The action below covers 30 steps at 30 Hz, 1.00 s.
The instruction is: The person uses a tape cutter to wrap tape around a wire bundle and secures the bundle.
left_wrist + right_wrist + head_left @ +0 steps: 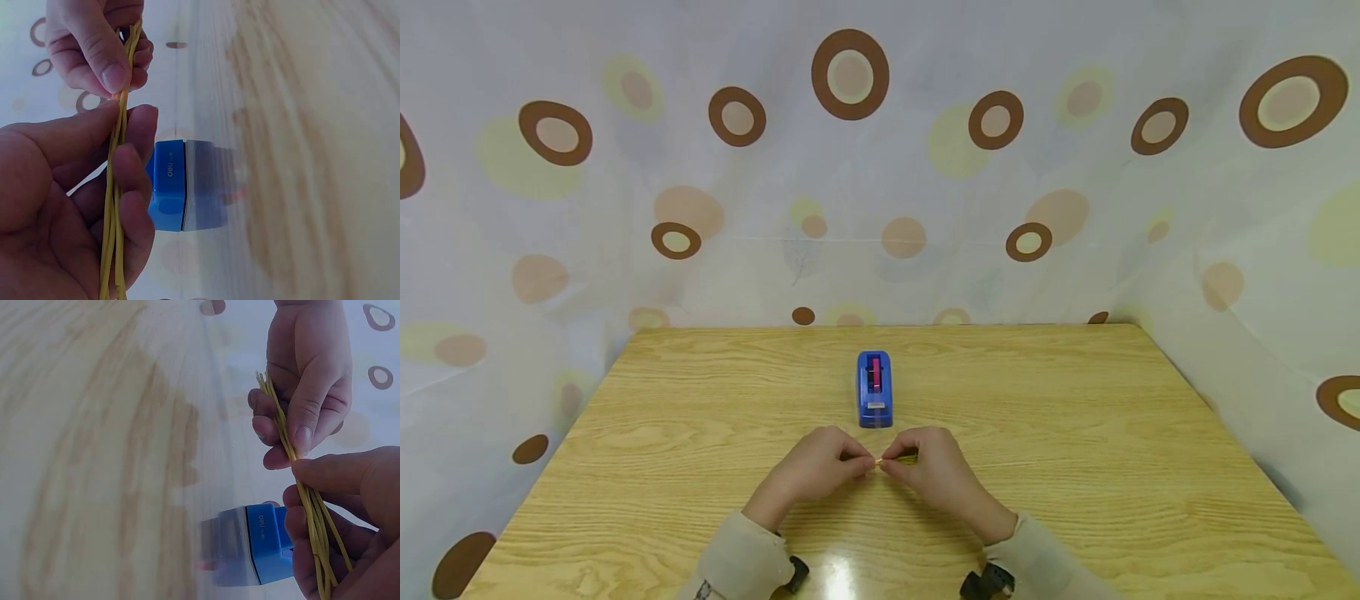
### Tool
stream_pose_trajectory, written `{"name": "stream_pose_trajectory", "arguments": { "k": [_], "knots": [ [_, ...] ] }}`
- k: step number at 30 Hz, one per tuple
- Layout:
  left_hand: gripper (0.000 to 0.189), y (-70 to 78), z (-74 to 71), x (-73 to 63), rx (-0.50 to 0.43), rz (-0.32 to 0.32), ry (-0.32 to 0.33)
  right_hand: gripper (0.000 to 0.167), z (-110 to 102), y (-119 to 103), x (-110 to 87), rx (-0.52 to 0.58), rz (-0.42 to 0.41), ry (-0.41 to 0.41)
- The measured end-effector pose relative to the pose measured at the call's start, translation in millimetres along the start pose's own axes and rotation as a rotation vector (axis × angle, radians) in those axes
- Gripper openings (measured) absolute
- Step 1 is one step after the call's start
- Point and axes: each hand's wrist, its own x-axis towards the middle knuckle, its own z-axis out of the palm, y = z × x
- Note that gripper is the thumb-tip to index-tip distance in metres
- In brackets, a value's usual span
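My left hand (820,467) and right hand (936,467) meet at the tabletop's near middle, fingertips almost touching. Both pinch one bundle of thin yellow strands (315,534) between thumb and fingers. In the left wrist view the strands (109,206) run lengthwise across my left fingers, their lower ends loose. Cut ends fan out past the left hand (312,375) at the top of the right wrist view. Where the thumbs meet, the middle of the bundle is hidden. Just beyond the hands stands a blue tape dispenser (875,417) with a pink core.
The wooden table (737,375) spreads out on both sides of the hands. A pale curtain (887,283) with brown and yellow circles surrounds its back and sides. Black straps (988,579) sit at both sleeve cuffs.
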Motion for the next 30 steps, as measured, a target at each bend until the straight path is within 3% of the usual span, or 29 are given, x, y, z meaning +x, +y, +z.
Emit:
{"name": "stream_pose_trajectory", "arguments": {
  "k": [6, 19, 30],
  "knots": [
    [0.016, -2.2, 1.8, 1.5, 0.023, 0.027, 0.024, 0.009, -1.4, -0.3, 1.1, 0.002, 0.001, -0.017],
    [0.012, -1.7, 2.6, 1.8, 0.092, 0.020, 0.051, 0.009, -3.2, 3.3, 2.9, 0.041, 0.036, -0.062],
    [0.010, -2.2, 3.7, 2.4, 0.124, 0.011, 0.078, 0.017, -6.5, 3.3, 4.6, -0.035, 0.081, -0.176]
  ]
}}
